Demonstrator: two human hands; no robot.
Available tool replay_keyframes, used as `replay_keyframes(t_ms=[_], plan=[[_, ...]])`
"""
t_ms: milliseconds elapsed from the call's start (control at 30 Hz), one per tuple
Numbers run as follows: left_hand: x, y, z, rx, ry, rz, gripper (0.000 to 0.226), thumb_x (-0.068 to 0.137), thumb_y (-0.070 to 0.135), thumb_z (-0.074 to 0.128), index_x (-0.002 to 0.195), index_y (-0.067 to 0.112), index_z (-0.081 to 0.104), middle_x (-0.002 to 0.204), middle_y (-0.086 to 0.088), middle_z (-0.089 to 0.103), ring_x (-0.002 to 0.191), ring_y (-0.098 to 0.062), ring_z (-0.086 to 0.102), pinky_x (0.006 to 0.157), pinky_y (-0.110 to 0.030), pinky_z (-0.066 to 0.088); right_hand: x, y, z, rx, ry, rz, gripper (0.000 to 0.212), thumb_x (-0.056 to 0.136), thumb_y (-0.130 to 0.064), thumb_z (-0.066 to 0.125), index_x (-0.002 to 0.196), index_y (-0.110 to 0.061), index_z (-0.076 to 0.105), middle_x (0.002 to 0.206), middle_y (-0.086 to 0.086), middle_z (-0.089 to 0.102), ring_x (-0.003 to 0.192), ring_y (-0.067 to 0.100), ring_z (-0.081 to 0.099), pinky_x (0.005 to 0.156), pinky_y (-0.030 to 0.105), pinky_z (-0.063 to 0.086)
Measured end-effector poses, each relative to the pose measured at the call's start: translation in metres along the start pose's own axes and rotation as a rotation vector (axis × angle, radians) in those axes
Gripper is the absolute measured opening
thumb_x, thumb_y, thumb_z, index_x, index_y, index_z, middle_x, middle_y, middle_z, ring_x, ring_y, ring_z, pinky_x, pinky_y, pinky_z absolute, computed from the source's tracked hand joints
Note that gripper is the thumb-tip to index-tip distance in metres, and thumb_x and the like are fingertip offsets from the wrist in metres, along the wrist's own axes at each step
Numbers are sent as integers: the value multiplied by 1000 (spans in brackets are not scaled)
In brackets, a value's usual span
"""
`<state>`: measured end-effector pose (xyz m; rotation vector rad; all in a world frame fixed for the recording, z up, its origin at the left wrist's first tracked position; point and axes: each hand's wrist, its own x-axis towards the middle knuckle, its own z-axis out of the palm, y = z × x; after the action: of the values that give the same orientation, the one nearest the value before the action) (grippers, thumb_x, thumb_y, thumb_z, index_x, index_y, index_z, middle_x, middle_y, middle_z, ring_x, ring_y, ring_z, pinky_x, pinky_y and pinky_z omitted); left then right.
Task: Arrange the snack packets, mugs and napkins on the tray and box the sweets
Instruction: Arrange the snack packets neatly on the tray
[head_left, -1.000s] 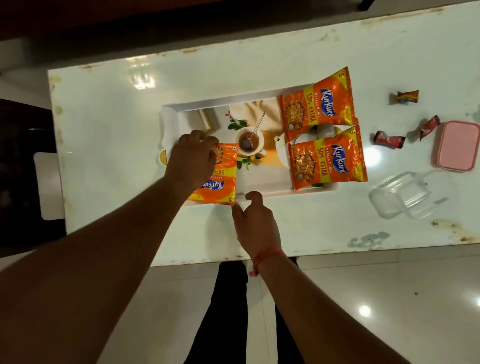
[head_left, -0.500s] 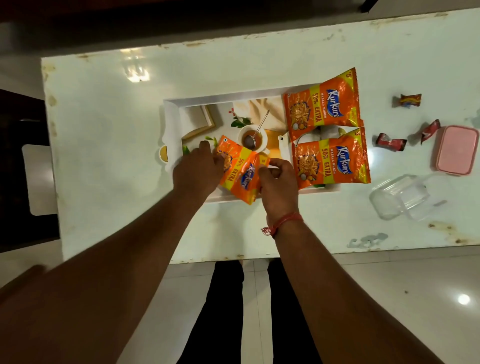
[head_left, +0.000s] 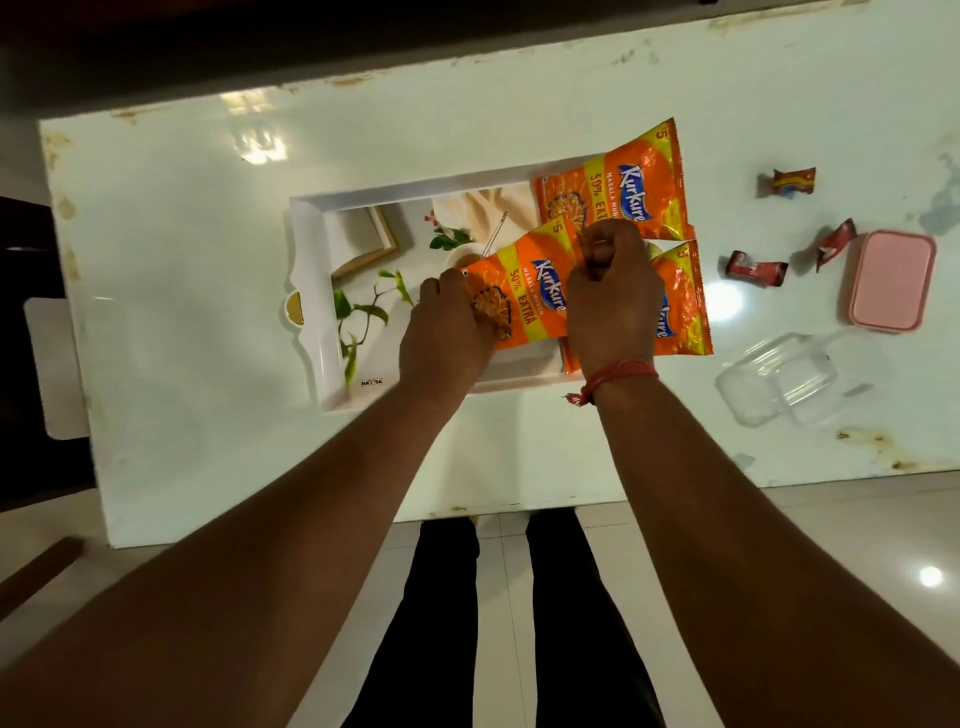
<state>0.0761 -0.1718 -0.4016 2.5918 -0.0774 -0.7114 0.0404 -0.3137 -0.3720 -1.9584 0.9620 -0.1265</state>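
Since a second ago the third packet (head_left: 524, 299) has travelled from the tray's (head_left: 311, 291) near-left part, where the left hand (head_left: 447, 332) alone pressed it, toward the middle; it has also turned, so its logo now reads nearly in line with the two packets already laid at the tray's 3 o'clock end. The right hand (head_left: 613, 306), which lay idle on the table (head_left: 182, 260) by the tray's near edge, has come up and joined in. Now both hands hold this packet: the left hand's fingers curl onto its 9 o'clock end, and the right hand is bunched into a pinch at its 2 o'clock corner. The packet sits tilted over the tray's centre, its far corner overlapping the far packet (head_left: 618, 182) and its right side hidden by the hand in front of the near packet (head_left: 680, 306). I judge the snack step nearly finished; no mugs or napkins are in view, and the sweets remain unboxed.

The packets are glossy, crinkly orange foil pillows, puffed and light. The tray is a smooth white rectangle with a raised rim and printed leaves. Three sweets (head_left: 756, 267) in twisted shiny wrappers lie apart at 3 o'clock, near a clear plastic box (head_left: 779, 384) and its pink lid (head_left: 891, 280), rounded at the corners. The tabletop is pale, glossy and chipped along its edges.
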Motion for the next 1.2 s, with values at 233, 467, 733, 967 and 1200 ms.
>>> replay_keyframes(t_ms=[233,467,733,967,1200], plan=[[11,21,14,-133,-57,112,36,89,12,60,124,9,54,128,-13,54,113,-30,59,90,-44,53,14,9,-20,-11,45,-20,27,92,-2,57,117,-12,58,104,-1,65,98,14,63,89,26,53],[19,30,26,-260,-108,71,45,92,11,61,135,16,50,131,-12,51,113,-28,61,91,-48,55,16,16,-28,-17,43,-28,25,93,-4,58,117,-13,58,112,0,65,99,13,62,84,14,46],[17,32,30,-351,-122,38,45,94,12,60,137,18,48,135,-12,50,122,-28,57,97,-50,52,17,18,-33,-22,30,-42,25,92,-4,59,115,-13,58,114,2,64,103,15,62,88,16,47],[13,28,29,-361,-121,59,42,95,14,57,136,18,49,137,-11,50,118,-28,60,95,-49,54,11,15,-37,-113,67,-157,40,87,-7,63,126,-12,57,129,8,56,121,24,51,104,39,46],[-9,-9,3,97,158,369,43,93,29,57,132,12,52,137,-12,53,126,-32,48,105,-40,43,-24,10,-19,-345,-92,-444,50,93,-24,61,138,-8,49,146,16,47,139,34,38,116,50,32]])
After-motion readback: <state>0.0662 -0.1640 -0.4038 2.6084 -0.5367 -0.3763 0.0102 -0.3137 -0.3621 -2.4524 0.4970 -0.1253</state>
